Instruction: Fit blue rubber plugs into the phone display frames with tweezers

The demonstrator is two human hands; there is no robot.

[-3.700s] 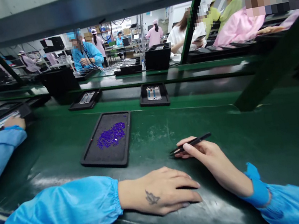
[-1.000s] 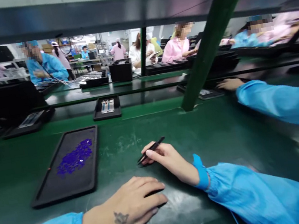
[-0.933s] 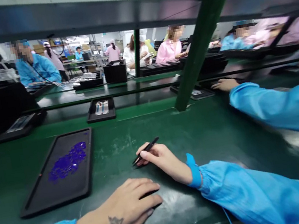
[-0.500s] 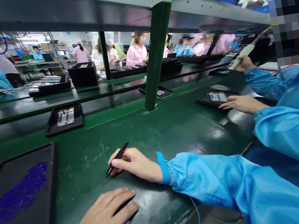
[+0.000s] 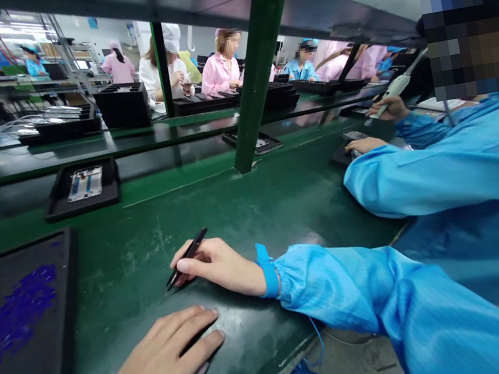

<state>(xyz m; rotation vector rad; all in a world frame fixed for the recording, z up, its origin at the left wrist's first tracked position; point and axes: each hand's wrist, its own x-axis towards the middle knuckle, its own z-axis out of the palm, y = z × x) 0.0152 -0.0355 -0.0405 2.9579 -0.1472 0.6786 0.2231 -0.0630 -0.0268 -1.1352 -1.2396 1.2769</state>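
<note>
My right hand (image 5: 218, 265) is closed round a pair of black tweezers (image 5: 188, 258), held at a slant with the tips down and to the left, close to the green bench top (image 5: 142, 230). A blue wrist strap (image 5: 268, 270) circles that wrist, just below the blue sleeve. Nearer to me, my left hand (image 5: 163, 355) lies flat on the bench with its fingers stretched out and nothing in them. Left of both hands sits a black tray (image 5: 68, 319) with a heap of small, glossy blue-violet pieces (image 5: 17, 318).
Beyond, a black tray (image 5: 111, 191) holds a phone-like frame (image 5: 85, 184). A green post (image 5: 258, 64) rises from the bench to an overhead shelf. At right, a co-worker's arm (image 5: 419, 171) reaches over the bench, while the co-worker's other hand (image 5: 390, 109) holds a pale tool (image 5: 395, 88).
My view has turned slightly, so the trays and bench appear further left. The co-worker's near arm has moved forward over their tray. My hands keep their poses, tweezers still held.
</note>
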